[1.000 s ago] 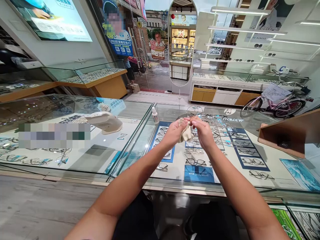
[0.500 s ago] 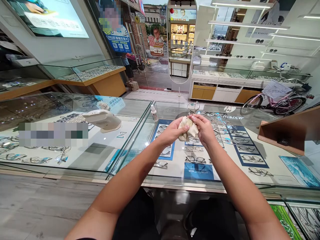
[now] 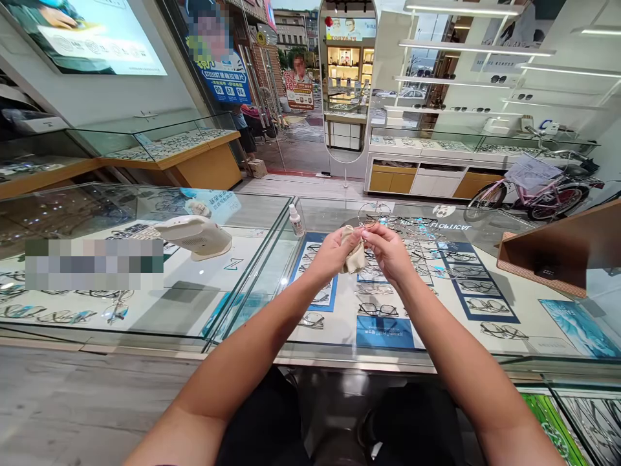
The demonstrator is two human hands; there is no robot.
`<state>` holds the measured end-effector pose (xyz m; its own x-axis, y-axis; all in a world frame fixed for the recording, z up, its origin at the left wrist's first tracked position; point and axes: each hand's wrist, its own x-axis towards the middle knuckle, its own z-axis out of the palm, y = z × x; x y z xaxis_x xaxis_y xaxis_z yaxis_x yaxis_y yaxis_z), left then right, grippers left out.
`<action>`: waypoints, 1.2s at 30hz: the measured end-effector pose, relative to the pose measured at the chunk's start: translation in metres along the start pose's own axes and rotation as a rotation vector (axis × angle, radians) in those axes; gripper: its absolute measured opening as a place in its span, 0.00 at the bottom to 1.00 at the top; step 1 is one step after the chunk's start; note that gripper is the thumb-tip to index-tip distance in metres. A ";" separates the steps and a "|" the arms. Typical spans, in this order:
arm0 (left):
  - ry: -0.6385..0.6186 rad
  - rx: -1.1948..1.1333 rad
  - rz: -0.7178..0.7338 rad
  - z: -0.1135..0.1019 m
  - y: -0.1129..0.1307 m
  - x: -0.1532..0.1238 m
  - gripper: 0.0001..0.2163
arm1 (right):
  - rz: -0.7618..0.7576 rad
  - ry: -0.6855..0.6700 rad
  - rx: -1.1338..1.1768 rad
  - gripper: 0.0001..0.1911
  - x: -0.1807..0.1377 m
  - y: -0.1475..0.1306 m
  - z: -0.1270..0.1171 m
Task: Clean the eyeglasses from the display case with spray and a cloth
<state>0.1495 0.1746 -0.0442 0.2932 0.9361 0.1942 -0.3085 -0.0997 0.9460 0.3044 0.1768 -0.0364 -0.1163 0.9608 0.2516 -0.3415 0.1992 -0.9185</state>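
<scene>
Over the glass display counter (image 3: 272,285), my left hand (image 3: 334,251) is closed on a crumpled cream cleaning cloth (image 3: 354,260), which hangs below the fingers. My right hand (image 3: 389,251) is close beside it, thumb and fingertips pinched together on the thin frame of a pair of glasses. A round, thin rim of these glasses (image 3: 376,204) shows just beyond the fingertips; the rest is hidden by my hands and blends with the frames under the glass. A small white spray bottle (image 3: 296,221) stands upright on the counter, left of my hands.
A white handheld-looking device (image 3: 196,236) rests on the left counter. Rows of glasses (image 3: 378,309) lie under the glass. A brown wooden stand (image 3: 543,259) is at right. Beyond are an oval mirror (image 3: 346,129) and a pink bicycle (image 3: 538,188).
The cloth has been drawn in toward my left hand and now hangs narrower, apart from my right fingers. My right fingertips are more exposed. The view has shifted slightly.
</scene>
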 end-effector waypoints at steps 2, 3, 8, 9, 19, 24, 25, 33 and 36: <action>-0.014 0.006 -0.010 -0.002 0.001 0.001 0.29 | -0.006 0.012 -0.011 0.15 0.001 0.000 -0.001; -0.035 0.004 -0.022 -0.003 0.002 0.001 0.29 | 0.000 0.025 -0.007 0.16 0.002 -0.001 -0.002; -0.132 0.006 -0.063 -0.006 0.005 0.001 0.30 | 0.043 0.054 0.050 0.15 0.005 0.000 -0.007; -0.122 0.018 -0.057 -0.005 0.005 0.000 0.30 | 0.036 0.048 0.049 0.14 0.006 0.000 -0.007; -0.006 0.039 -0.011 0.002 0.004 0.000 0.31 | 0.000 0.032 0.026 0.11 0.006 0.005 -0.007; -0.116 0.011 -0.009 -0.007 0.004 0.002 0.28 | 0.072 0.055 0.095 0.14 0.006 0.001 -0.007; -0.145 0.011 -0.015 -0.008 0.005 0.001 0.27 | 0.086 0.062 0.115 0.15 0.006 -0.001 -0.007; -0.223 -0.006 -0.055 -0.007 0.007 -0.002 0.31 | 0.090 0.082 0.141 0.18 0.005 -0.005 -0.005; -0.114 0.031 -0.034 -0.004 0.002 -0.001 0.31 | 0.070 0.041 0.096 0.16 0.005 0.001 -0.006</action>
<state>0.1452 0.1751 -0.0430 0.4043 0.8949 0.1888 -0.2694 -0.0807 0.9596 0.3089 0.1831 -0.0377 -0.1058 0.9792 0.1732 -0.4217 0.1135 -0.8996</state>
